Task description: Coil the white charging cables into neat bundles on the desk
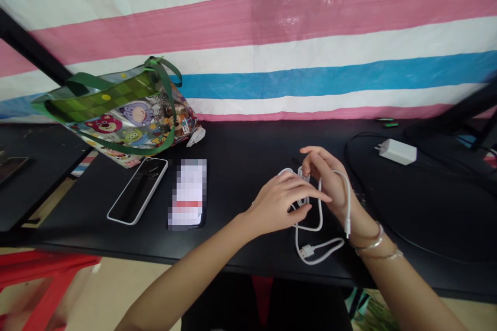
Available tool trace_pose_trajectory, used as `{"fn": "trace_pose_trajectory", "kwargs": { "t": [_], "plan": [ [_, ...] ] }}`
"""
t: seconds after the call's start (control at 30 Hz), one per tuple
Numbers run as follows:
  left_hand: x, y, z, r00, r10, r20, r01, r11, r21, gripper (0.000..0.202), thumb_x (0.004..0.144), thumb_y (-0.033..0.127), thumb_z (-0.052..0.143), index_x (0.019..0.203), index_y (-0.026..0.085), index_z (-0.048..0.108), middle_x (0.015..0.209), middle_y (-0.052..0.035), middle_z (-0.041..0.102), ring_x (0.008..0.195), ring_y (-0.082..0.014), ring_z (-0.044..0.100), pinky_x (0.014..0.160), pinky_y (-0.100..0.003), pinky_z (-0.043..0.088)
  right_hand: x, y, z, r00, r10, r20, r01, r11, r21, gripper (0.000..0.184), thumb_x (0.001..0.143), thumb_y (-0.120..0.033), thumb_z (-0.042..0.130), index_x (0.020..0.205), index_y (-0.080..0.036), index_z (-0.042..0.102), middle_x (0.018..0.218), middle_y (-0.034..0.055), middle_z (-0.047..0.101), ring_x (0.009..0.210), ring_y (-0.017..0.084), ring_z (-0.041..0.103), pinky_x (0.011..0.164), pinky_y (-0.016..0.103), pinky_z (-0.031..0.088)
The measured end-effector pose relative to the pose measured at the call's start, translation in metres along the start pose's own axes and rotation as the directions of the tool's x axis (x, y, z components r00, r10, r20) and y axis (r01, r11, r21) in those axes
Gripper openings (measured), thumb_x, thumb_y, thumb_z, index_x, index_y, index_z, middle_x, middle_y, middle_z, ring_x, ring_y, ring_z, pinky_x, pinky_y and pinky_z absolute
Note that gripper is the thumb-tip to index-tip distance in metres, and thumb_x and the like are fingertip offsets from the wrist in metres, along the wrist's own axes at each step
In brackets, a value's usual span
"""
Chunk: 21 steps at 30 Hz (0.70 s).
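A white charging cable (320, 217) is gathered in loose loops between my hands, just above the black table. My right hand (330, 178) has its fingers curled round the bunched loops, and one length drapes over it, ending in a small plug at the wrist. My left hand (279, 197) lies across the loops with fingers stretched out and the thumb apart; its palm side is hidden. Below both hands, the cable's USB plug (306, 252) hangs in a loose loop near the table's front edge.
On the black table (240, 145), a white charger block (398, 151) lies right beside a thin black cord. To the left are a white-edged phone (137, 191), a second phone with a lit screen (188, 194) and a cartoon-print bag (128, 114). A striped sheet (310, 20) hangs behind.
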State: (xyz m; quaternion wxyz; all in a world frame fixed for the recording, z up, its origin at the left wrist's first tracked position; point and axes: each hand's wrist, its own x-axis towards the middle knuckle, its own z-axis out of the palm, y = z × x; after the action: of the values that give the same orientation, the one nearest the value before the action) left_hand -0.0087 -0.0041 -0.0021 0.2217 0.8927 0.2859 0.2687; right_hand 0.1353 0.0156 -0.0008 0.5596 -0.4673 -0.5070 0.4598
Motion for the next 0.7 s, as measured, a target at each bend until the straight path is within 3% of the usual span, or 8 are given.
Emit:
{"fn": "trace_pose_trajectory", "kwargs": {
  "t": [0.17,0.43,0.7],
  "plan": [
    [-0.0006,0.0006,0.0032,0.998,0.055,-0.024,-0.055,0.998,0.003,0.014,0.086,0.015,0.055,0.092,0.021,0.067,0.088,-0.0004,0.065,0.086,-0.0154,0.055,0.084,-0.029,0.047,0.0006,0.0035,0.0007,0.999,0.036,0.0,-0.036,0.999,0.008,0.032,0.074,-0.054,0.065,0.08,-0.022,0.06,0.052,-0.0064,0.044,0.049,0.011,0.043,0.049,0.024,0.037],
    [-0.0012,-0.002,0.0088,0.987,0.154,0.044,-0.16,0.95,0.267,0.025,0.093,0.017,0.043,0.095,0.024,0.067,0.09,-0.0019,0.062,0.091,-0.0164,0.053,0.084,-0.03,0.046,-0.0013,0.0044,0.0051,1.0,0.024,-0.005,-0.024,1.0,-0.008,0.033,0.074,-0.054,0.065,0.077,-0.022,0.06,0.052,-0.006,0.045,0.048,0.01,0.043,0.047,0.024,0.037],
    [-0.0003,-0.003,0.0054,0.974,0.183,-0.135,-0.152,0.966,0.209,0.026,0.094,0.025,0.046,0.078,0.02,0.066,0.08,-0.001,0.064,0.079,-0.0144,0.055,0.079,-0.027,0.045,-0.0019,0.0038,0.005,1.0,0.008,0.013,-0.008,1.0,-0.026,0.03,0.077,-0.052,0.062,0.076,-0.022,0.057,0.053,-0.0062,0.047,0.047,0.01,0.044,0.047,0.024,0.037]
  ]
}}
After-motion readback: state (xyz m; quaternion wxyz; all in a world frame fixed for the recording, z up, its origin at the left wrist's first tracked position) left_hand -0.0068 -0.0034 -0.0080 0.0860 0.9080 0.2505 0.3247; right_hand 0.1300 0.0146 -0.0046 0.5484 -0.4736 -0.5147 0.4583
